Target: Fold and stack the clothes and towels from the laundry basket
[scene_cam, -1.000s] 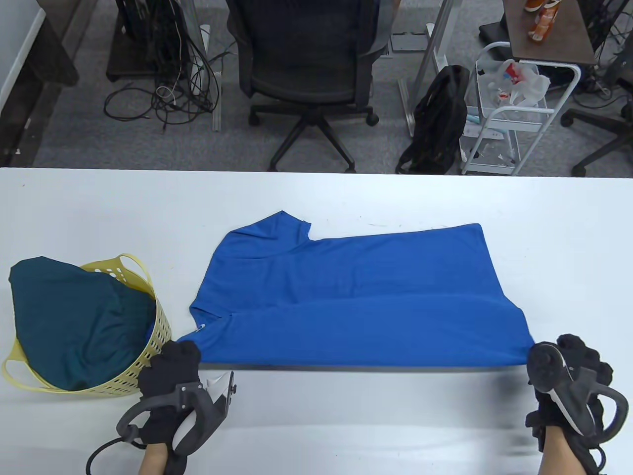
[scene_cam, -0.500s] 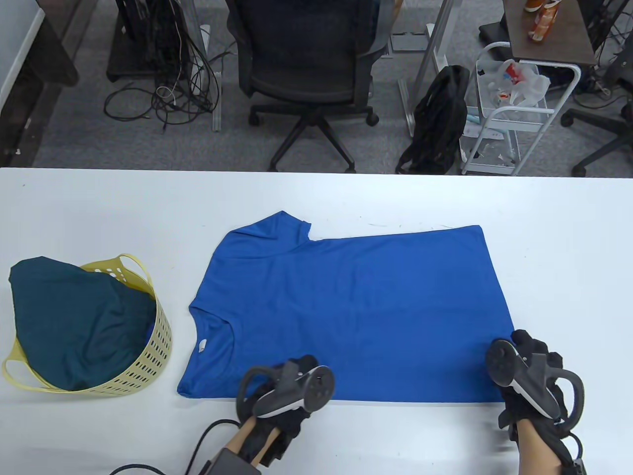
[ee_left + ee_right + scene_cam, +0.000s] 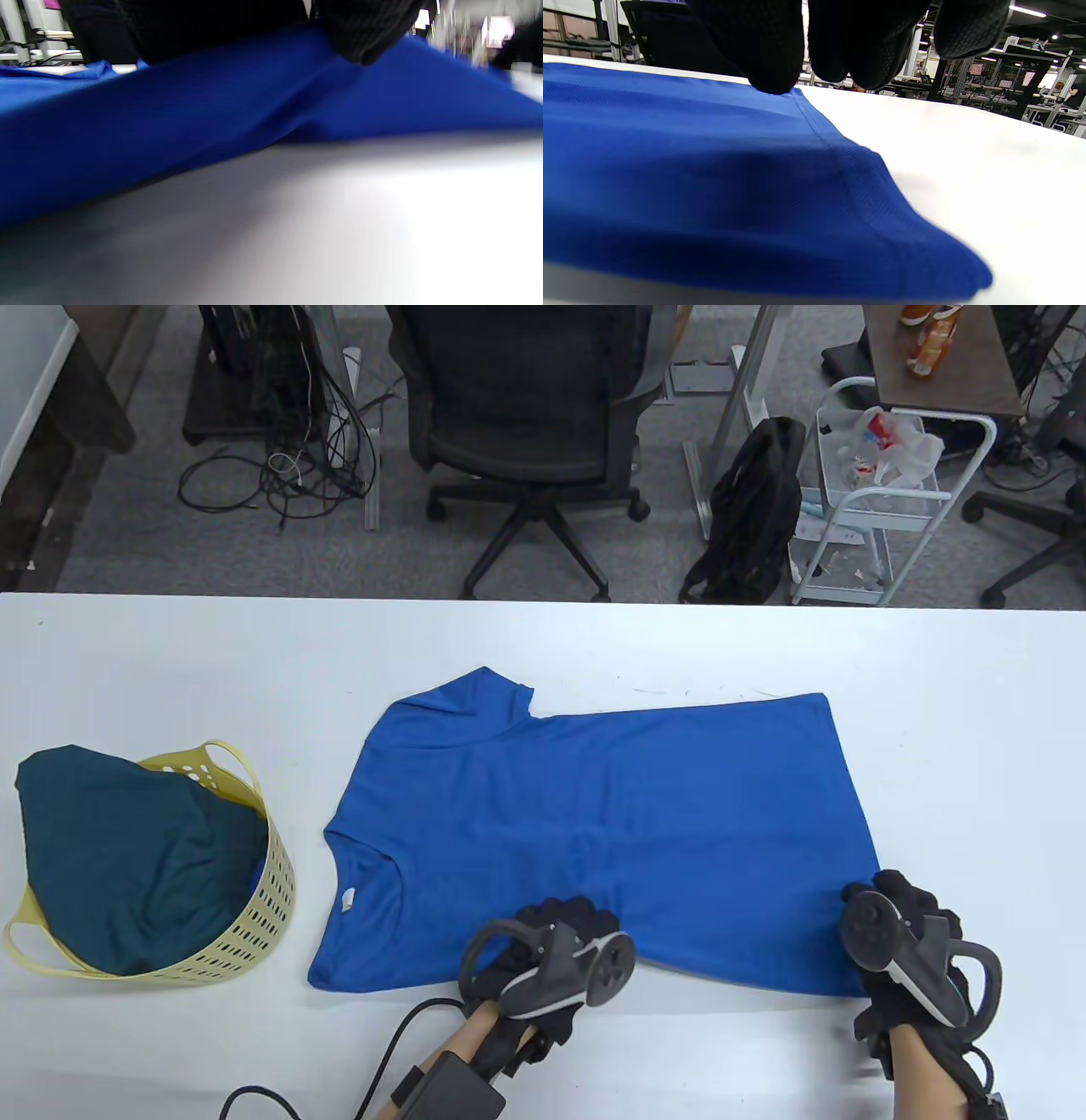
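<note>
A blue T-shirt (image 3: 594, 814) lies spread flat on the white table (image 3: 170, 661), collar to the left. My left hand (image 3: 564, 920) is at the middle of the shirt's near edge and pinches the fabric. In the left wrist view the shirt (image 3: 169, 118) rises off the table under my gloved fingers (image 3: 365, 38). My right hand (image 3: 895, 891) rests at the shirt's near right corner. In the right wrist view my fingertips (image 3: 772, 72) touch the top of the shirt (image 3: 691, 169) beside the hem, with nothing held between them.
A yellow laundry basket (image 3: 271, 891) stands at the table's left with a dark green garment (image 3: 119, 857) heaped in it. Beyond the far table edge are an office chair (image 3: 526, 415), a black bag (image 3: 755, 509) and a white cart (image 3: 882, 492).
Both hands lowered the shirt's lifted near edge onto the table. My left hand then moved right from the shoulder to mid-edge and pinched the fabric, pulling it inward. My right hand stayed at the corner.
</note>
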`<move>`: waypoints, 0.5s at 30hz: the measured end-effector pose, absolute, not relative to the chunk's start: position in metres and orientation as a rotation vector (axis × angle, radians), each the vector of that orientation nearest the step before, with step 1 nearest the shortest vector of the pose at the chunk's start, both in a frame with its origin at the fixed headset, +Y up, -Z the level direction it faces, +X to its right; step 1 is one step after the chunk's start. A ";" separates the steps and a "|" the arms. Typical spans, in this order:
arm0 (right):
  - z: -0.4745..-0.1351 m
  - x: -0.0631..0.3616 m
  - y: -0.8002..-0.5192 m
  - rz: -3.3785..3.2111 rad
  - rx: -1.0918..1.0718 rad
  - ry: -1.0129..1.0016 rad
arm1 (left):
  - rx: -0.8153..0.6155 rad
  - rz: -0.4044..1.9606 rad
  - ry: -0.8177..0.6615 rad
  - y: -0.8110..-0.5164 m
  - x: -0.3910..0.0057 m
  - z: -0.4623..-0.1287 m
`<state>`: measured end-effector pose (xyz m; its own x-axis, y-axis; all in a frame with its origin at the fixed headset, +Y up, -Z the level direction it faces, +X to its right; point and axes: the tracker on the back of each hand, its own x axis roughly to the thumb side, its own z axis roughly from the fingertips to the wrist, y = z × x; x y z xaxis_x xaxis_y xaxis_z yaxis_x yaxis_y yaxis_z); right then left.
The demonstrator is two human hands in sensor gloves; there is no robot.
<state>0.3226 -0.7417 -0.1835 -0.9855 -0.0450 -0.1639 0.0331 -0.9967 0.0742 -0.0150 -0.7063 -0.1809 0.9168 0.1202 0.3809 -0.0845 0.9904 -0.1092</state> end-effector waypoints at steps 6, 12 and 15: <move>-0.185 0.315 -0.741 -3.172 0.169 -0.104 | 0.041 0.221 -0.322 -0.590 -0.031 -0.222; -0.188 0.296 -0.737 -3.319 -0.067 -0.184 | 0.063 0.230 -0.285 -0.572 -0.027 -0.242; -0.188 0.270 -0.734 -3.406 -0.471 -0.332 | 0.063 0.237 -0.273 -0.572 -0.023 -0.252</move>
<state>0.2698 -0.7340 -0.1883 -0.9154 0.3286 0.2327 -0.2775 -0.9336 0.2267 -0.0227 -0.5723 -0.2516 0.9354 0.2232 0.2742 -0.2402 0.9703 0.0293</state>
